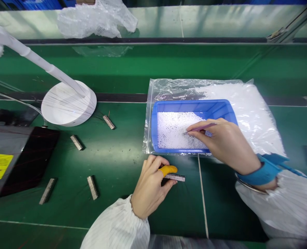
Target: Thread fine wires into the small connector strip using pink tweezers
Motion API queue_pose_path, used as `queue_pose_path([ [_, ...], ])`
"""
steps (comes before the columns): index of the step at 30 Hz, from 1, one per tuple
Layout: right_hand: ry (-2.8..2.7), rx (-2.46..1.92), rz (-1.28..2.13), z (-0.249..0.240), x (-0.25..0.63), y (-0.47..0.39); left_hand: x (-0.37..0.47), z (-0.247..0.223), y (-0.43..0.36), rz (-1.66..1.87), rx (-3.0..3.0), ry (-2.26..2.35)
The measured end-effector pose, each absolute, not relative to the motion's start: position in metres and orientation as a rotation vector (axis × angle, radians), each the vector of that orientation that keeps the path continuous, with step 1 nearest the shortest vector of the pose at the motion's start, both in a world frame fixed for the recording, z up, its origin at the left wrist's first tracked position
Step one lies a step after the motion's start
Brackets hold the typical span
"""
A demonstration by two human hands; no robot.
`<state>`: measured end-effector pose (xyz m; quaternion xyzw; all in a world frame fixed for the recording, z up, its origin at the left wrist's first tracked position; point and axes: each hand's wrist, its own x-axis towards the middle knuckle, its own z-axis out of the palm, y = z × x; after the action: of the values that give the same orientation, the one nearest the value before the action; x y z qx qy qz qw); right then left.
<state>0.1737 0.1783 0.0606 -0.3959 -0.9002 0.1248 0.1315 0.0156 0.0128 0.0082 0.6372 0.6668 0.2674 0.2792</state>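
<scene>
My left hand (pixel 153 183), with a yellow finger cot on one finger, pinches a small pale rectangular block (pixel 176 177) with a dark row along its edge, low over the green bench. In my right hand (pixel 222 140) is a pair of pinkish tweezers (pixel 201 127). Their tips point down into the white granules (pixel 171 131) inside a blue plastic bin (pixel 154 136); whether a granule sits between the tips is too small to tell. A blue wrist strap (pixel 259 173) circles my right wrist.
Under the bin lies a clear zip bag (pixel 257 114) of white granules. Several similar blocks, one a pale block (pixel 92 187), lie at left. A white lamp base (pixel 69 103) draped with fine wires and a dark box (pixel 26 159) stand there. Crumpled plastic (pixel 96 19) rests on the back ledge.
</scene>
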Motion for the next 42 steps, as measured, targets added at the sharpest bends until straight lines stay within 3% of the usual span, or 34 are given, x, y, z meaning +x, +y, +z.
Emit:
queue_pose_path([
  [8,-2.494,-0.961,0.205,0.074,0.184,0.17,0.016,0.01,0.015,0.717,1.698,1.789],
  [14,-2.374,-0.913,0.538,0.098,0.206,0.122,0.017,0.013,0.017,0.637,1.729,1.772],
  [25,-2.287,-0.979,0.742,0.046,0.204,0.072,0.018,0.015,0.019,0.638,1.685,1.754],
  [42,-2.327,-0.955,0.711,0.039,0.197,0.073,0.021,0.015,0.022,0.604,1.489,1.82],
])
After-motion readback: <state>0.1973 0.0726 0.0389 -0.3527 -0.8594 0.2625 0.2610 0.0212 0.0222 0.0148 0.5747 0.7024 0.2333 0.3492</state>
